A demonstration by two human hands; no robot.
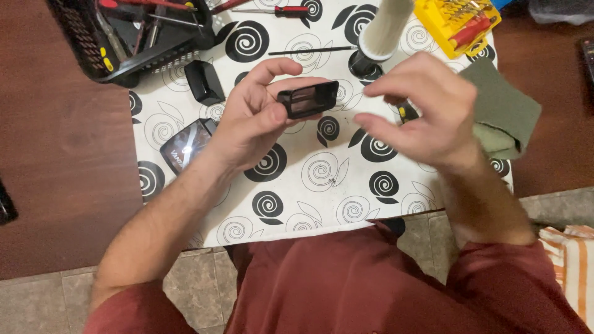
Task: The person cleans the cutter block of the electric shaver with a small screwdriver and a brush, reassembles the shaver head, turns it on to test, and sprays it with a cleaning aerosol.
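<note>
— Spread over our brown table (62,142) is a white cloth with black spiral flowers (309,185), and we have the small parts laid out on it where they show up plainly against the pattern.

— What is our left hand (247,120) doing?

— It holds a small black rectangular frame (308,99) above the cloth, thumb on the near edge and fingers curled behind, so the hollow side faces up at us.

— And our right hand (421,108)?

— It hovers just beside the frame, fingers loosely spread and slightly bent. It is blurred; we cannot tell whether it pinches anything, though nothing shows in it.

— What lies around?

— A black cap-like piece (204,81) and a dark glossy device (187,145) sit on the cloth left of our left wrist. A black basket of tools (133,37) stands at the far left corner, a red-handled screwdriver (278,10) and a thin black rod (309,51) lie farther back, a yellow case of bits (458,21) to the far right, and a folded green cloth (504,111) under our right hand's far side.
</note>
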